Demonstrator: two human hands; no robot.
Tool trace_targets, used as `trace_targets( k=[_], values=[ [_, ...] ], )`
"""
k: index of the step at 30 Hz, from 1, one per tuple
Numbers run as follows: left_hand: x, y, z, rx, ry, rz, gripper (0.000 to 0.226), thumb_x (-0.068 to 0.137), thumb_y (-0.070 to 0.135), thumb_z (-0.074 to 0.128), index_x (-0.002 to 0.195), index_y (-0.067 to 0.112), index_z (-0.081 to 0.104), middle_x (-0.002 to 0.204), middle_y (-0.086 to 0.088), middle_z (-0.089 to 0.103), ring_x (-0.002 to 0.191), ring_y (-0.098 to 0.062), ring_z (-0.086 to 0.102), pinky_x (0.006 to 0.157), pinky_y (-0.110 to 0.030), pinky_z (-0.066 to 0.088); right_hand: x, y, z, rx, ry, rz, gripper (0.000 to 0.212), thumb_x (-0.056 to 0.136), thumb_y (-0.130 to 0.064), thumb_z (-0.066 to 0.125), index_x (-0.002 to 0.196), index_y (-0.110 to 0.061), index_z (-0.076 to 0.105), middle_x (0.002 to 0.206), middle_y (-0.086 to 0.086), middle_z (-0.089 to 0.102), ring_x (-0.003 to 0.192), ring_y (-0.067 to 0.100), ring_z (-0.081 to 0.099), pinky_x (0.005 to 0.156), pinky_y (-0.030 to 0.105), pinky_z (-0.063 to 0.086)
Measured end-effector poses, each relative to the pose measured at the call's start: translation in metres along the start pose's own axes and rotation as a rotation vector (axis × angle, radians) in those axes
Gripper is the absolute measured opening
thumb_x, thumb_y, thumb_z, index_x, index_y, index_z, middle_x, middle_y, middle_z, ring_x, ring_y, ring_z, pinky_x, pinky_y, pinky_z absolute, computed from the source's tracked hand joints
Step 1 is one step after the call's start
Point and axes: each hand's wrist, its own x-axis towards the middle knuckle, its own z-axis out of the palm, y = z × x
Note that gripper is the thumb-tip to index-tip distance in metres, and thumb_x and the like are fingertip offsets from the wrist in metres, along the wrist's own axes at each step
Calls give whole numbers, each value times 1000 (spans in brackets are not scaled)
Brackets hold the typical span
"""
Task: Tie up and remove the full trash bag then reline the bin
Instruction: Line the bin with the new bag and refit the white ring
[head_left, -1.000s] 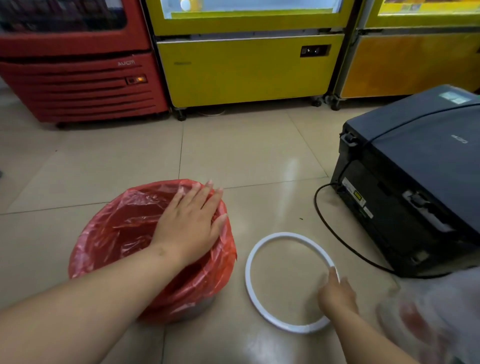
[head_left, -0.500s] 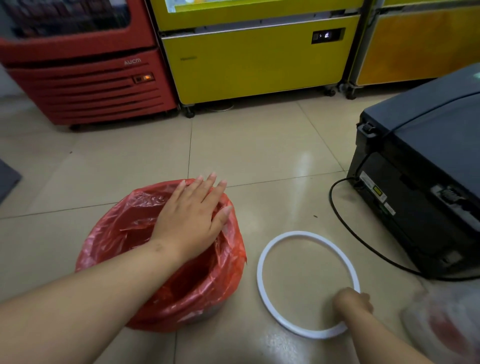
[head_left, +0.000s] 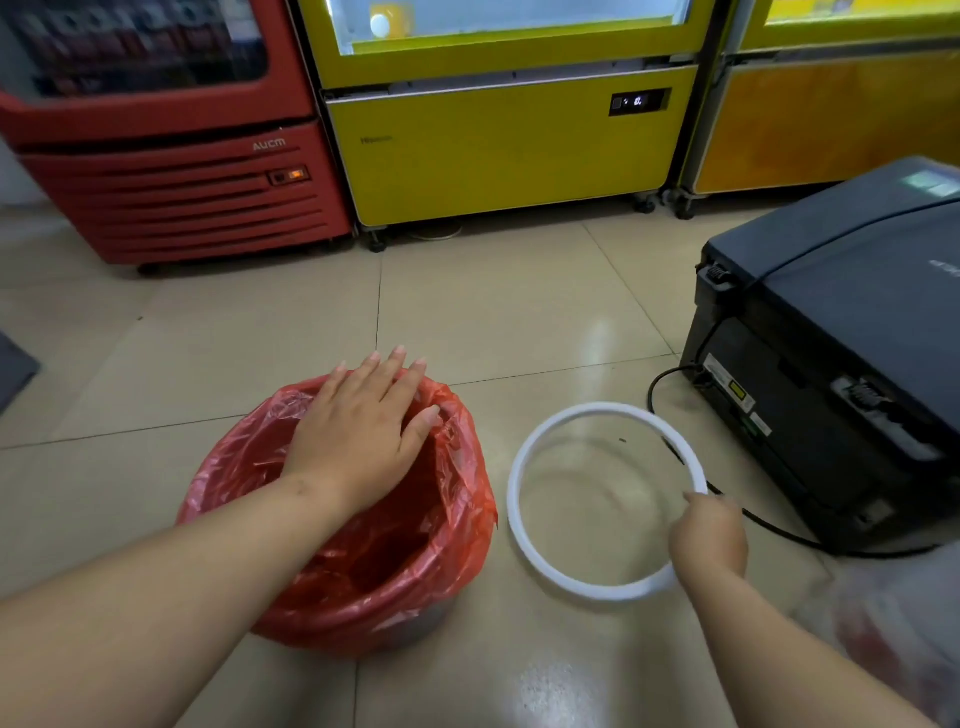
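A small bin stands on the floor, lined with a red plastic bag (head_left: 457, 519) whose edge is folded over the rim. My left hand (head_left: 358, 447) lies flat on the far rim of the bag, fingers straight. To the right a white plastic ring (head_left: 524, 535) is tilted, its right side raised off the tiles. My right hand (head_left: 709, 540) grips the ring at that right side. A clear bag with red contents (head_left: 893, 629) lies blurred at the lower right.
A black printer (head_left: 841, 364) sits on the floor at the right, its black cable (head_left: 779, 530) running behind the ring. A red cooler (head_left: 171, 171) and yellow freezers (head_left: 498, 145) line the back. Beige floor tiles (head_left: 493, 312) lie between.
My right hand has closed on the ring's right side and lifted it off the floor. My left hand has stayed flat on the bag's rim.
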Motion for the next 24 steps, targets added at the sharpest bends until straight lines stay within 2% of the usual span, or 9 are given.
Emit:
trace_targets(
  k=[3,5,9,11,14,17,20,22,24],
  values=[
    [-3,-9,-8,-11,6,-28,61,94,52,13,149,27,10,160,3,9,147,-15,8,119,-35,2,-4,-42,-28,7,98,-85,42,91,3,43,130,-11,53,123,15,49,95,36,58,83,43,49],
    [-5,-14,-15,-37,26,-53,60,95,51,16,149,25,13,160,3,11,147,-15,11,120,-35,4,-9,-69,-46,121,140,-97,40,91,3,43,128,-10,53,122,14,52,96,36,58,86,47,50],
    [-9,-27,-31,-108,77,-93,58,97,46,19,149,22,16,159,0,16,146,-16,15,119,-35,7,-28,-124,-86,339,173,-127,28,95,-6,46,123,-10,50,103,6,55,82,24,55,71,40,49],
    [-10,-34,-37,-174,104,-103,56,97,42,22,149,18,19,158,-2,19,146,-16,17,119,-35,9,-42,-148,-99,276,193,-229,31,94,-4,48,125,-10,51,112,8,55,85,24,57,72,37,50],
    [-11,-43,-48,-361,146,-130,55,98,37,25,148,12,23,157,-6,23,145,-17,19,118,-34,15,-70,-182,-109,104,201,-393,40,92,0,47,130,-12,53,126,13,50,93,29,59,84,41,54],
    [-17,-50,-61,-624,234,-245,52,100,32,28,146,9,25,154,-9,29,143,-21,26,114,-33,21,-96,-208,-102,-13,143,-483,41,93,-2,47,130,-17,54,126,12,50,81,21,52,72,31,49],
    [-28,-61,-72,-876,350,-411,49,99,29,31,145,12,30,152,-8,35,139,-24,33,111,-33,26,-122,-223,-82,-68,54,-549,43,91,-2,44,129,-20,56,124,11,52,79,20,49,66,28,41],
    [-35,-77,-71,-934,373,-513,47,98,26,35,143,12,35,148,-10,41,135,-26,39,109,-34,30,-138,-227,-68,-68,0,-568,45,89,-1,44,128,-20,58,123,11,53,78,21,50,65,29,41],
    [-41,-99,-64,-926,360,-621,40,96,22,39,132,8,49,138,-16,51,123,-30,50,103,-37,39,-152,-227,-57,-46,-52,-569,47,88,0,44,128,-21,58,124,12,56,78,22,52,62,29,42]
  ],
)
